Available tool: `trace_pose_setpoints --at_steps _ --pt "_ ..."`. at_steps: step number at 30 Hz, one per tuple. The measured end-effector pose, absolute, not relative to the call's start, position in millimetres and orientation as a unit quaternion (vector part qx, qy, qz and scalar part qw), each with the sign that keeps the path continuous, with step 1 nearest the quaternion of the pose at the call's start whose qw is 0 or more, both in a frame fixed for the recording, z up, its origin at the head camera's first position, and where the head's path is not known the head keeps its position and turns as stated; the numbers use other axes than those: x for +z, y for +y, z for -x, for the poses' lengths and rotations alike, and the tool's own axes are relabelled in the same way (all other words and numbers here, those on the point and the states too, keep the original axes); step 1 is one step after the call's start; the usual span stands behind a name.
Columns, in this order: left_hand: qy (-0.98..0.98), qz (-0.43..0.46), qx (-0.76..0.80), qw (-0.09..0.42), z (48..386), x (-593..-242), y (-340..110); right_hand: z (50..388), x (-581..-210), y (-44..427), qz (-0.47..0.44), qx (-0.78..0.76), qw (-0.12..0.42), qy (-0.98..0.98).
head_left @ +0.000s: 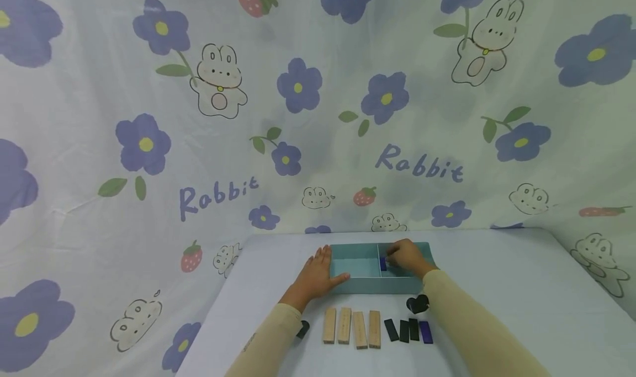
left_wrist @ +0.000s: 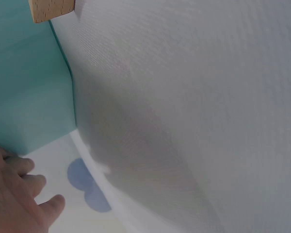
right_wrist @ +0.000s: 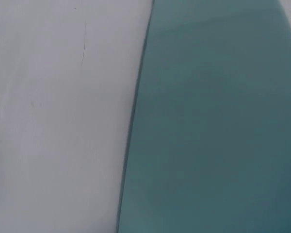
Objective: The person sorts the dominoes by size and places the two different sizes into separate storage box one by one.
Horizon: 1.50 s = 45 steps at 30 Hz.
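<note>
A teal box [head_left: 355, 285] with a divider stands near the table's back; its side fills much of the right wrist view [right_wrist: 208, 121]. My left hand [head_left: 317, 275] lies with spread fingers against the box's left end, thumb over the front rim; its fingers also show in the left wrist view [left_wrist: 22, 194]. My right hand [head_left: 408, 256] reaches into the right compartment, fingers bent down. Beside its fingertips, against the divider, is a purple block [head_left: 383, 264]. Whether the fingers pinch that block cannot be told. The right hand is out of the right wrist view.
In front of the box stand or lie several wooden blocks [head_left: 344, 325], several black blocks [head_left: 391, 330] and a purple block [head_left: 425, 332]. A black object [head_left: 418, 304] sits near the right sleeve, another dark one [head_left: 303, 329] by the left sleeve. A patterned curtain [head_left: 318, 117] hangs behind.
</note>
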<state>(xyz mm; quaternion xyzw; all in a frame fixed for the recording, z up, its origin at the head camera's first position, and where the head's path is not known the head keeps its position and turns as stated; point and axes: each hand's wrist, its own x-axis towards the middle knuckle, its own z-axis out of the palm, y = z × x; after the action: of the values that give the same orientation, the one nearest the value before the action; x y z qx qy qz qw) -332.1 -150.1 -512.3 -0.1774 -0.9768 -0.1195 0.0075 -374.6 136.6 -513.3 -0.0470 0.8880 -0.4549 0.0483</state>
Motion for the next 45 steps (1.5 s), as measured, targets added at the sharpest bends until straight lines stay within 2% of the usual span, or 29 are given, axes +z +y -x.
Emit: trace_pose_setpoints --at_steps 6,11,26,36,45 --pt "-0.979 0.173 -0.111 0.013 335 -515 -153 369 -506 146 0.038 -0.497 0.069 0.864" --pt "-0.976 0.174 -0.128 0.004 335 -515 -152 360 -501 155 0.037 -0.503 0.063 0.861" --pt "-0.977 0.180 -0.112 0.010 333 -516 -150 320 -482 176 0.072 -0.559 0.018 0.826" --pt "-0.975 0.186 -0.118 0.012 330 -512 -150 288 -486 194 0.075 -0.598 -0.010 0.798" --pt "-0.973 0.192 -0.126 0.020 332 -516 -153 256 -489 201 0.051 -0.623 0.021 0.780"
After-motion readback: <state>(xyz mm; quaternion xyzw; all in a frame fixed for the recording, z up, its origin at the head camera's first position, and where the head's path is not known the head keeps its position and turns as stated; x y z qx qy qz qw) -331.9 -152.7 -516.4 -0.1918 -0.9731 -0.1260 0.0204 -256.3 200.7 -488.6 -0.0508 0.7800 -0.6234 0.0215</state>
